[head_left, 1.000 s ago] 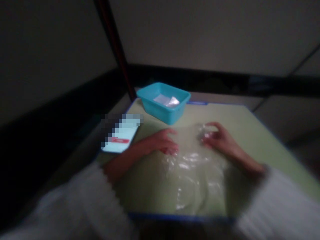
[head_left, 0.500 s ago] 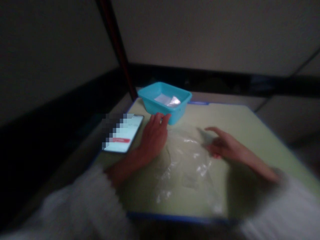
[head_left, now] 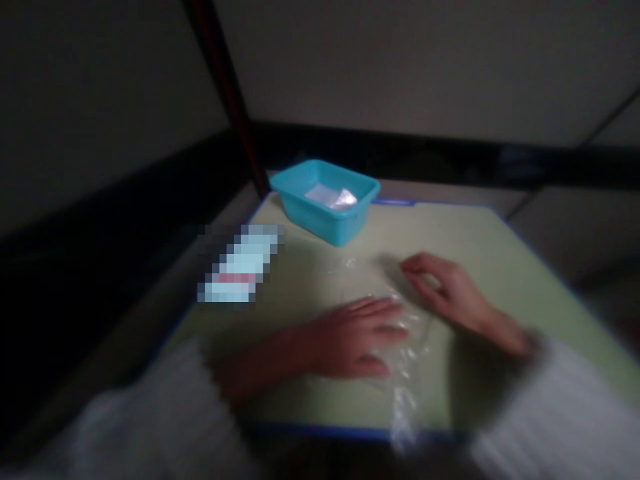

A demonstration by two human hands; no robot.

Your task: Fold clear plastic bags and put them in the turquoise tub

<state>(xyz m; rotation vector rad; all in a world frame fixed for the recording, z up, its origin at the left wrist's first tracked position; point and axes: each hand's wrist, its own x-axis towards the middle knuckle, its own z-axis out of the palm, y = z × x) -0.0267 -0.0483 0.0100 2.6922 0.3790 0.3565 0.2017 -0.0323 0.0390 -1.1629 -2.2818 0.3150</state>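
Observation:
A clear, wrinkled plastic bag lies on the table, one end reaching over the near edge. Flat across its middle rests my left hand, fingers stretched out and slightly apart, covering much of the plastic. My right hand is at the bag's upper right side, with thumb and forefinger tips brought together in a pinch. Whether a bit of the plastic is between those fingertips is too blurred to make out.
A turquoise plastic basket stands at the back left, with a white piece and a shiny packet inside. A phone, partly pixelated, lies on the left side of the yellowish table, which has a blue rim.
My left hand has moved from beside the basket down and right onto the bag, flattening out. My right hand's fingers have closed into a pinch. The plastic has shifted and narrowed.

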